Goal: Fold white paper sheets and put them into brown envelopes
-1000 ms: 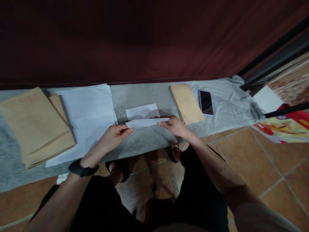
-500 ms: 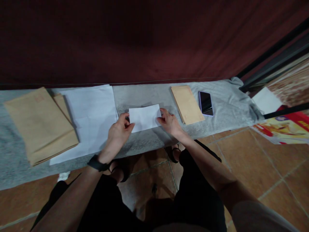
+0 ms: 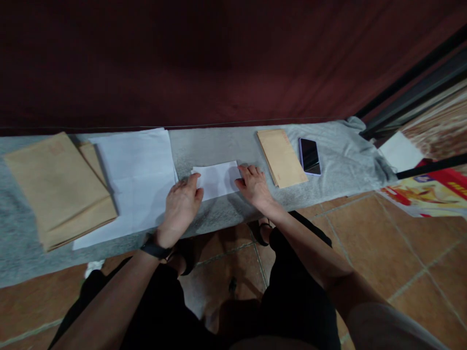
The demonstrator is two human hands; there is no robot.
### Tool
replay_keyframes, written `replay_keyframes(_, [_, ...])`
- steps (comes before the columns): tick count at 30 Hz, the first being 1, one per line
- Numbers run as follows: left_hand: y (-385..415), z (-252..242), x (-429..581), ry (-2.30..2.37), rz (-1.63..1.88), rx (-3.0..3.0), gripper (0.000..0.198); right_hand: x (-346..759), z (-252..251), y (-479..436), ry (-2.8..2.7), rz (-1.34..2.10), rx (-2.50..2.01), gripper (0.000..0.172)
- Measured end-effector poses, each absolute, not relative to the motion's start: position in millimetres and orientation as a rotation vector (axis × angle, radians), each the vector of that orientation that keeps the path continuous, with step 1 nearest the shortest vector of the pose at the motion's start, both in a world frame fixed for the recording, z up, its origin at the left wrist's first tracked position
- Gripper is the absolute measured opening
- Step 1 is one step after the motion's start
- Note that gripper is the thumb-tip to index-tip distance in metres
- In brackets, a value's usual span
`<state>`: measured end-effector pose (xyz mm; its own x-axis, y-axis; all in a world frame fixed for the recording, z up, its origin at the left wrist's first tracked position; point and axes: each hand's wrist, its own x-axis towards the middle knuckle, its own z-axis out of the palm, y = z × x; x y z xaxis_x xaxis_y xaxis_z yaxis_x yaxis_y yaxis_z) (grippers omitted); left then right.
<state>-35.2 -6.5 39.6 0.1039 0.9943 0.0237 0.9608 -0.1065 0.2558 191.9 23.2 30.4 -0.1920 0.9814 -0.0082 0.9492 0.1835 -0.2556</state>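
Observation:
A folded white paper (image 3: 217, 179) lies flat on the grey cloth (image 3: 226, 146) over a low bench in front of me. My left hand (image 3: 181, 205) rests palm down on its left end, fingers stretched out. My right hand (image 3: 254, 185) presses flat on its right end, fingers spread. Neither hand grips anything.
A stack of white sheets (image 3: 135, 175) and brown envelopes (image 3: 54, 187) lie to the left. A brown envelope pile (image 3: 281, 156) and a phone (image 3: 310, 155) lie to the right. Dark red wall behind. Tiled floor (image 3: 394, 248) below, colourful printed sheets (image 3: 426, 194) at right.
The near flap of the paper, held up a second ago, was folded over and laid flat. Both hands went from pinching its ends to pressing down on it.

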Motion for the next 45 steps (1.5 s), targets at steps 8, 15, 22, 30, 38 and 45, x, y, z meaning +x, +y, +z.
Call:
replay_keyframes(8, [-19, 24, -16, 1.776, 0.438, 2.436, 0.050, 179, 23, 10, -2.379, 0.399, -1.456, 0.047])
replay_keyframes(15, [-37, -1, -3, 1.522, 0.387, 2.581, 0.069, 158, 10, -18, -2.481, 0.499, -1.207, 0.067])
replay_keyframes(22, [-23, 5, -16, 1.525, 0.296, 2.543, 0.061, 170, 9, -17, -2.505, 0.417, -1.384, 0.067])
replay_keyframes(30, [-16, 12, -34, 1.362, 0.206, 2.632, 0.053, 186, 10, -10, -2.509, 0.352, -1.490, 0.068])
replay_keyframes(38, [-24, 22, -33, 1.419, 0.148, 2.619, 0.059, 198, 7, -5, -2.473, 0.333, -1.596, 0.069])
replay_keyframes(45, [-28, 14, -34, 1.499, 0.210, 2.586, 0.058, 205, 6, -5, -2.427, 0.323, -1.658, 0.064])
